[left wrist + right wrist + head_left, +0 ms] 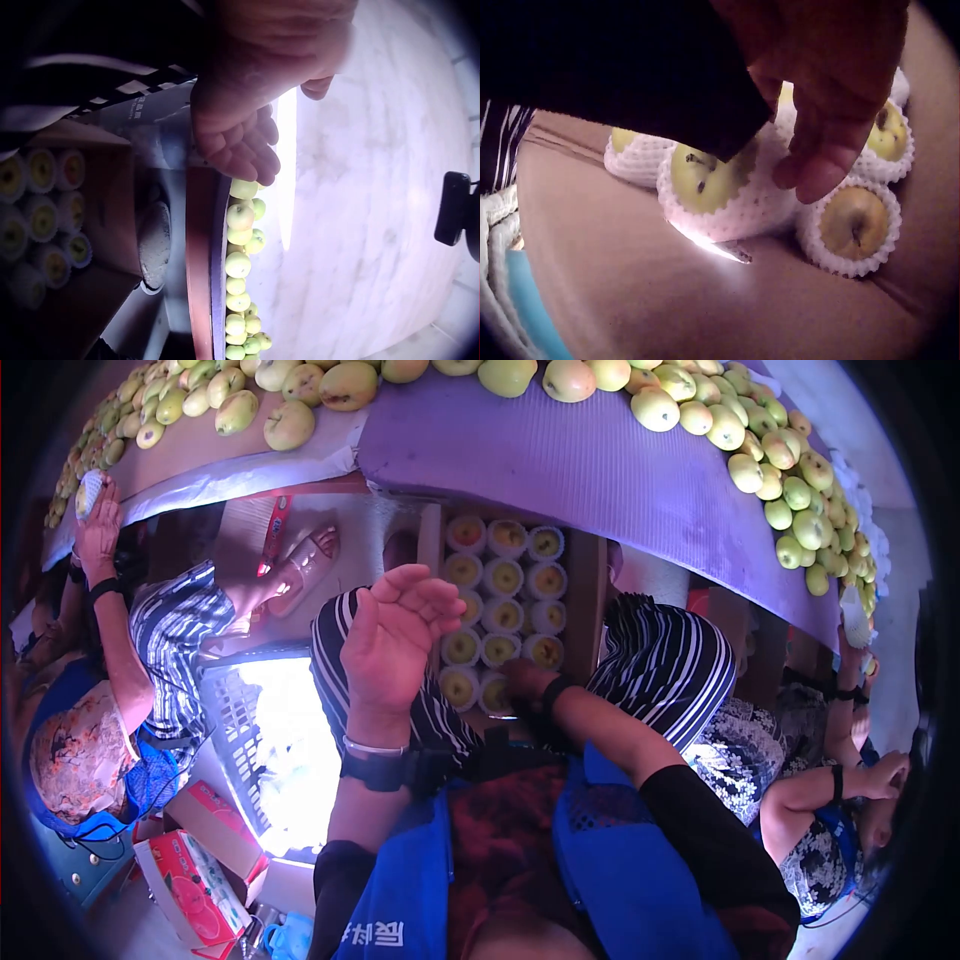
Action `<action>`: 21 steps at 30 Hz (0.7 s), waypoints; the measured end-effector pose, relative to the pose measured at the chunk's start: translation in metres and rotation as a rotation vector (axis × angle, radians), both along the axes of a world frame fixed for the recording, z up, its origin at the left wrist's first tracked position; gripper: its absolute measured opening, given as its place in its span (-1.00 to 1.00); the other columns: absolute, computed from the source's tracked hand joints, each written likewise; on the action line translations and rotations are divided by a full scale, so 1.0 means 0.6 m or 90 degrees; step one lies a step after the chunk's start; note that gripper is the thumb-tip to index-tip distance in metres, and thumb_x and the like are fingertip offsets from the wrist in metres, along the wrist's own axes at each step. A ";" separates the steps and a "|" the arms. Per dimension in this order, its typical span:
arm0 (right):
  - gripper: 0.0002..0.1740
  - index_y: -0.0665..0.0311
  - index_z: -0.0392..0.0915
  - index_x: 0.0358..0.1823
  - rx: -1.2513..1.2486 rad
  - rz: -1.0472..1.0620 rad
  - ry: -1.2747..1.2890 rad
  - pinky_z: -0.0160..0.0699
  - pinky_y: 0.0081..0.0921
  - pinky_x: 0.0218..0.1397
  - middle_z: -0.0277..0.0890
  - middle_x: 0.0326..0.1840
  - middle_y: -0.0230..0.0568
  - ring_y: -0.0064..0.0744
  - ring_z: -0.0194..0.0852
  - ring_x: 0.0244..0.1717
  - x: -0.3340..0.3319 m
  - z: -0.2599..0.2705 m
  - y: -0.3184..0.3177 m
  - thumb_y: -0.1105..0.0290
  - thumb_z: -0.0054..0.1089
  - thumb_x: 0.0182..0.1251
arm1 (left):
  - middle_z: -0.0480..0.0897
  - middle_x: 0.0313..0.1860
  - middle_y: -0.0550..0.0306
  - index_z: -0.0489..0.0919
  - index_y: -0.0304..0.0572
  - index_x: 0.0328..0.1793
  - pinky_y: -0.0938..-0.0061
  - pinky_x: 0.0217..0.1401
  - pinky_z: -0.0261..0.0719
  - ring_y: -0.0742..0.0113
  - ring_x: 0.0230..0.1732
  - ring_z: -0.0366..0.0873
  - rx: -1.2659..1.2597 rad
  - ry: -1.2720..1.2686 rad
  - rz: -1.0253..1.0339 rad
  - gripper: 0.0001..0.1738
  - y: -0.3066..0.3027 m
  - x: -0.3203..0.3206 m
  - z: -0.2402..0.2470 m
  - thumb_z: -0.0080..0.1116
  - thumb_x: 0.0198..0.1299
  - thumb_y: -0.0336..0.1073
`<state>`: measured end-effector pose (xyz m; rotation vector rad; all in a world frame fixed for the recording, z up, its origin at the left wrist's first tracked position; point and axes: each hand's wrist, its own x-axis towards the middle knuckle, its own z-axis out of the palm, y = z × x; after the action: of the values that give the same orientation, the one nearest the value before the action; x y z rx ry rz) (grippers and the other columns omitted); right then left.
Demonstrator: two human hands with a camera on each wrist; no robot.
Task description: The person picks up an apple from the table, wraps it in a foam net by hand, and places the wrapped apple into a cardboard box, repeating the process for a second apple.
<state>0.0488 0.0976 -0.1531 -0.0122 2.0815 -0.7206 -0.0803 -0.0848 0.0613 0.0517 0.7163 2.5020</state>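
Note:
My left hand (400, 640) is raised over my knee beside an open carton (432, 545), palm up, with loosely bent fingers and nothing in it. The left wrist view shows the same hand (247, 112), its fingers relaxed. Down in the carton's near end, my right hand (528, 682) is among rows of yellow-green apples (502, 577) in white foam nets. In the right wrist view, the right hand (832, 97) grips a netted apple (712, 180), fingertips bent against the net's side. Another netted apple (855, 225) sits close by; part of the grip is hidden.
Loose apples (655, 408) lie heaped along the far side of a purple-covered table (500, 450). A bright plastic crate (235, 730) and red printed cartons (190, 885) are on the left. Other people sit on both sides, one arm (125, 650) reaching up at the left.

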 end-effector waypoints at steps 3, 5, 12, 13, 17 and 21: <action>-0.58 0.33 0.43 -0.15 0.028 -0.035 -0.024 0.35 -0.31 0.03 0.38 -0.04 0.07 -0.04 0.35 0.01 -0.003 -0.003 0.003 0.31 0.13 -0.09 | 0.46 -0.09 -0.21 0.29 -0.37 0.08 0.27 -0.03 0.40 0.02 -0.05 0.43 0.016 -0.003 -0.005 -0.40 0.001 0.003 -0.006 -0.30 0.23 0.08; -0.61 0.34 0.44 -0.16 0.051 -0.021 -0.032 0.36 -0.32 0.02 0.38 -0.04 0.08 -0.03 0.36 -0.01 -0.016 0.026 0.006 0.31 0.10 -0.05 | 0.47 -0.09 -0.20 0.29 -0.37 0.07 0.28 -0.03 0.40 0.02 -0.05 0.43 0.019 0.001 -0.011 -0.41 0.003 0.003 -0.005 -0.31 0.23 0.07; -0.69 0.32 0.47 -0.20 -0.028 -0.056 -0.006 0.42 -0.31 -0.11 0.43 -0.13 0.02 -0.09 0.43 -0.12 -0.070 0.146 0.024 0.32 0.03 0.03 | 0.48 -0.09 -0.18 0.31 -0.35 0.06 0.28 -0.03 0.40 0.05 -0.05 0.44 0.020 0.004 -0.030 -0.43 0.009 0.007 -0.010 -0.33 0.24 0.05; -0.69 0.32 0.47 -0.20 -0.024 -0.058 0.001 0.42 -0.31 -0.11 0.43 -0.13 0.02 -0.09 0.43 -0.12 -0.063 0.165 0.028 0.32 0.03 0.03 | 0.48 -0.09 -0.18 0.31 -0.35 0.06 0.28 -0.03 0.40 0.05 -0.05 0.44 0.024 0.010 -0.031 -0.43 0.010 0.007 -0.011 -0.33 0.24 0.05; -0.73 0.27 0.51 -0.22 -0.193 0.245 0.059 0.39 -0.32 -0.09 0.43 -0.10 -0.05 -0.18 0.40 -0.05 0.000 0.229 0.032 0.39 0.01 0.01 | 0.48 -0.09 -0.17 0.32 -0.34 0.05 0.28 -0.04 0.42 0.04 -0.05 0.45 0.029 0.011 -0.054 -0.45 0.015 0.010 -0.015 -0.36 0.26 0.03; -0.73 0.19 0.51 -0.19 0.059 0.419 0.069 0.37 -0.29 -0.09 0.43 -0.12 -0.13 -0.13 0.38 -0.07 0.080 0.301 0.056 0.41 -0.01 0.02 | 0.49 -0.09 -0.17 0.32 -0.33 0.05 0.28 -0.04 0.44 0.04 -0.06 0.46 0.029 0.012 -0.072 -0.47 0.019 0.015 -0.017 -0.38 0.27 0.01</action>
<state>0.0968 0.1313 0.0275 -0.6634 2.0312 -0.2221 -0.0711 -0.0735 0.0512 0.1296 0.6460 2.4128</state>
